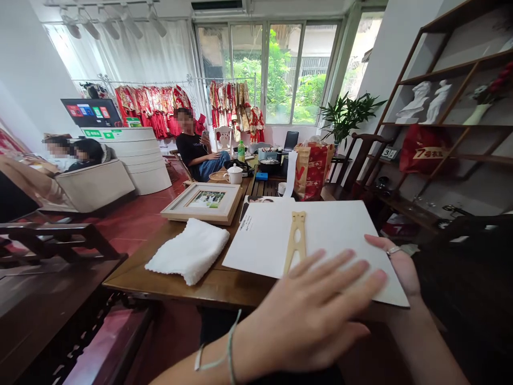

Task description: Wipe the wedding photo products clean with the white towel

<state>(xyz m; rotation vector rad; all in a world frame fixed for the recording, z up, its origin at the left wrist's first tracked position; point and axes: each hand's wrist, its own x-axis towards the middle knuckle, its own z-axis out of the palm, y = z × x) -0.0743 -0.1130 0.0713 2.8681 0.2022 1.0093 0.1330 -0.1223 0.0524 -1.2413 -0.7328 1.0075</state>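
My left hand (310, 315) flat, fingers spread; right hand (404, 272) grips white board (260, 230). Risk: if I tilt it, cream strip (298, 220) could slide off.

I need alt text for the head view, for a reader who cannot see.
A person's left hand is spread over a white rectangular board bearing a flat, pale yellow strip with cut-out holes, while the right hand holds the board's right edge. On the brown wooden table beside it lie a white fluffy cloth and a pale wooden picture frame.
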